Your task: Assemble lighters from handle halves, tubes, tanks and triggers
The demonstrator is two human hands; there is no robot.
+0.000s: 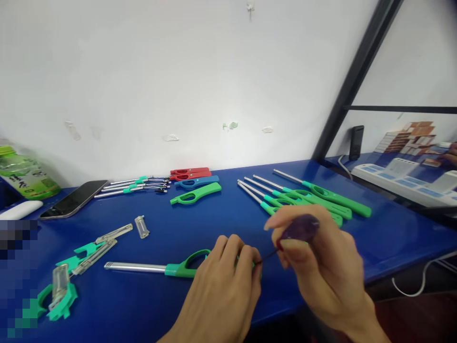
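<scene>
My left hand (228, 281) is closed over the handle of a green long-nosed gas lighter (178, 270), which lies on the blue table with its silver barrel pointing left. In my right hand (324, 267) is a screwdriver (300, 229) with a dark purple handle, its thin shaft slanting down and left to the lighter's handle end. My left fingers hide the spot where the tip meets the handle. Several green lighters with barrels (321, 197) lie just beyond my right hand.
Green (200, 193), blue (202, 181) and red handle shells (194, 172) lie near the wall, beside metal barrels with wires (128, 187). Clear fuel tanks (94, 257) and green trigger parts (64, 300) are at left. A phone (76, 197), a bottle (26, 174) and a black metal frame (352, 81) flank the table.
</scene>
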